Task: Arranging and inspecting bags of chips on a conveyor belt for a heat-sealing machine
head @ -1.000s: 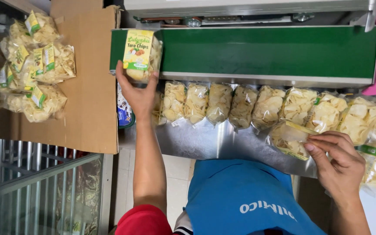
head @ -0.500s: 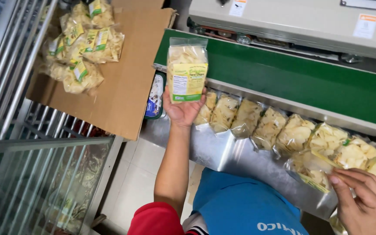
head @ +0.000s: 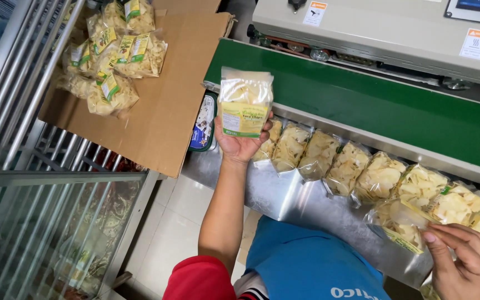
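Chip bag (head: 245, 102) hides left hand's (head: 240, 141) palm

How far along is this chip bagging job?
Done: a pile of bags lies on the cardboard. In hand: the left hand holds up one labelled bag; the right hand grips another bag. Left: a row of bags beside the green belt.

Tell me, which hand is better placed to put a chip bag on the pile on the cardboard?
Probably the left hand. It already holds a sealed chip bag up, close to the cardboard and its pile. The right hand is far off, touching another bag on the steel shelf.
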